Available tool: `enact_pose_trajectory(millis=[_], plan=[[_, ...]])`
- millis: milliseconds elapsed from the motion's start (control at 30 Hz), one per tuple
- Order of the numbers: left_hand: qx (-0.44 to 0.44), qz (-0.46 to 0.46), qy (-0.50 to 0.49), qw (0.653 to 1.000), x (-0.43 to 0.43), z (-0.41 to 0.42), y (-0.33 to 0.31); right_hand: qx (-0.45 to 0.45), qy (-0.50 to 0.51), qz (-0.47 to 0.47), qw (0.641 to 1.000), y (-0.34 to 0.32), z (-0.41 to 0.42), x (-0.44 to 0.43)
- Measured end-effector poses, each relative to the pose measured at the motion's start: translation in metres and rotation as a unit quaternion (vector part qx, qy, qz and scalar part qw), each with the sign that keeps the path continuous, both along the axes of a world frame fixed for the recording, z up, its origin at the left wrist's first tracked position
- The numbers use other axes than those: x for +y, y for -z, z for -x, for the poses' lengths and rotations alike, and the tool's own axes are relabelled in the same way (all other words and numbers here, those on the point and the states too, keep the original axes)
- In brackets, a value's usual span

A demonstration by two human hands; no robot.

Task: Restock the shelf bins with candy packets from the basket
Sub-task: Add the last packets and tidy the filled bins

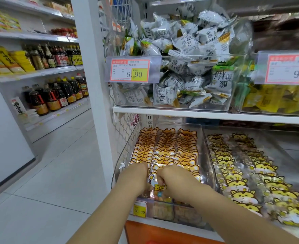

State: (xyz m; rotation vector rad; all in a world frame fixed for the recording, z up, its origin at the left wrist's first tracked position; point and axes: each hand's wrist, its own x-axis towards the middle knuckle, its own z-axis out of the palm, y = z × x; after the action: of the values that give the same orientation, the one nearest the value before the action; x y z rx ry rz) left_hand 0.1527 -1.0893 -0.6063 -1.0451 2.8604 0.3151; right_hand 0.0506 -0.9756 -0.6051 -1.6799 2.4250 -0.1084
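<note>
L hand (136, 176), R hand (177, 182) gripping candy packet (158, 188), front of clear bin (208, 155)

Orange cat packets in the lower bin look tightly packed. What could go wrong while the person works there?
The left hand and right hand grip a packet at the front of the clear bin. Squeezing it in could crumple it or tip the neat orange rows. It might also slip over the front edge, near the price tag.

Dark bottles (57, 95) line side shelves (39, 73) above a tiled floor (57, 164).
</note>
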Motion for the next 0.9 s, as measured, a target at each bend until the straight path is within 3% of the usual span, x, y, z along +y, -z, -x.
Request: enact_pose_trajectory(millis=[167, 367, 467, 533, 733, 800, 900], plan=[[0.031, 0.003, -0.010, 0.999, 0.013, -0.013, -0.007, -0.122, -0.005, 0.065, 0.990, -0.014, -0.006, 0.034], [0.301, 0.046, 0.017, 0.952, 0.076, -0.060, -0.007, -0.087, -0.021, 0.237, 0.967, -0.018, -0.040, 0.125], [0.368, 0.048, 0.054, 0.927, 0.120, -0.083, 0.001, -0.114, -0.007, 0.265, 0.957, 0.002, -0.055, 0.174], [0.376, 0.014, 0.063, 0.924, 0.146, -0.095, 0.017, -0.131, 0.021, 0.229, 0.964, 0.024, -0.064, 0.202], [0.212, -0.118, 0.094, 0.966, 0.196, -0.119, 0.112, -0.203, 0.079, 0.030, 0.975, 0.123, -0.080, 0.255], [0.121, -0.170, 0.069, 0.976, 0.198, -0.123, 0.145, -0.239, 0.106, -0.013, 0.965, 0.155, -0.077, 0.263], [-0.033, -0.262, 0.028, 0.964, 0.199, -0.130, 0.194, -0.286, 0.141, -0.070, 0.945, 0.199, -0.070, 0.265]])
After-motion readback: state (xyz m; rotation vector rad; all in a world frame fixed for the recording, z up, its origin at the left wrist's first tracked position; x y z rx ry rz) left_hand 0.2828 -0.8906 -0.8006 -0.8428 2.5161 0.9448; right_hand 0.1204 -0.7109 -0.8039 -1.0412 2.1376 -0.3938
